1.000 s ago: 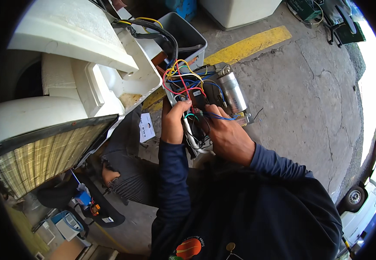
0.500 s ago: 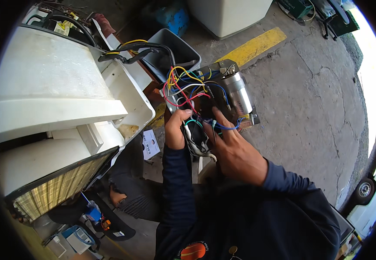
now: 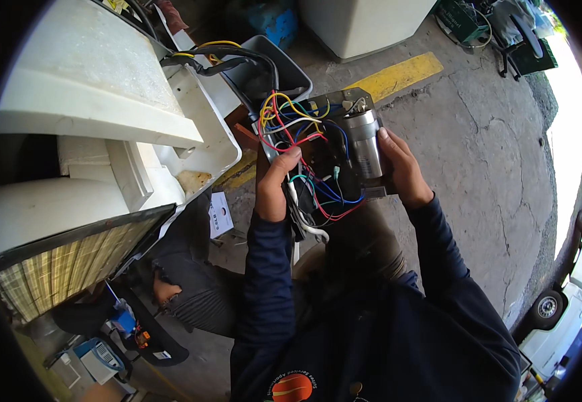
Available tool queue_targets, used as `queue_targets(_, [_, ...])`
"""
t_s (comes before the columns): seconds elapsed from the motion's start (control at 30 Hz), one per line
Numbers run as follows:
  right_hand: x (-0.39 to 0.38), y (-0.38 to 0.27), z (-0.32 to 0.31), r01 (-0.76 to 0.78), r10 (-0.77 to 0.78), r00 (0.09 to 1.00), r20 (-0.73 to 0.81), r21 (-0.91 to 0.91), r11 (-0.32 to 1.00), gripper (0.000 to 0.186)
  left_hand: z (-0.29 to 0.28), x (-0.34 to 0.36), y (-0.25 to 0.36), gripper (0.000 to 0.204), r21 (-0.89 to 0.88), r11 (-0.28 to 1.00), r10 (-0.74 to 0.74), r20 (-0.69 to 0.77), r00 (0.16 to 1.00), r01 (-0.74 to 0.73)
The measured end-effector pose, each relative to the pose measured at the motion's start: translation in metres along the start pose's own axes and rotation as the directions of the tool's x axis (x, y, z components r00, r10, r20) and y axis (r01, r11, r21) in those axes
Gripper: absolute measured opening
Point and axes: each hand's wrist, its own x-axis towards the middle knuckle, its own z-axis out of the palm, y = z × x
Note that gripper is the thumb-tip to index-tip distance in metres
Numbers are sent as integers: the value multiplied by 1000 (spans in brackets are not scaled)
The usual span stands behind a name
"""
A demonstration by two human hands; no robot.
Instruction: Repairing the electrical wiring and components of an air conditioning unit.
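An electrical control box (image 3: 331, 175) with a dark metal housing lies tilted between my two hands. My left hand (image 3: 275, 184) grips its left edge, the thumb over the rim beside the wires. At the right edge my right hand (image 3: 405, 166) is wrapped round the side, its thumb against a silver cylindrical capacitor (image 3: 364, 144). Red, yellow, blue, green and white wires (image 3: 295, 134) spread loosely over the box. A thick black cable (image 3: 250, 59) leads from them toward the white appliance. At the lower edge hangs a white cable end (image 3: 317, 232). My fingers under the box are hidden.
At left stands a large white appliance casing (image 3: 96, 87) with a finned coil (image 3: 76, 264). Behind the box is a grey bin (image 3: 291, 67). A white printed carton (image 3: 220, 214) sits on the floor near my leg. A black tool bag (image 3: 157, 335) lies lower left.
My right hand has left the wires inside the box and moved right, onto the box's side by the capacitor. My left hand keeps its hold, and the view has shifted slightly.
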Motion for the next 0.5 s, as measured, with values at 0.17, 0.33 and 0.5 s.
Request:
queue_targets(0.17, [-14, -30, 39, 137, -136, 991, 21, -245, 960, 54, 6, 3, -14, 43, -30, 990, 139, 4, 990, -139])
queue_targets(0.33, [-22, -38, 59, 174, -157, 985, 77, -495, 851, 53, 35, -7, -11, 54, -83, 973, 206, -100, 973, -215])
queue_targets(0.5, [-28, -36, 79, 240, -228, 968, 104, -640, 730, 53, 43, -12, -1, 58, -110, 954, 254, -195, 947, -278])
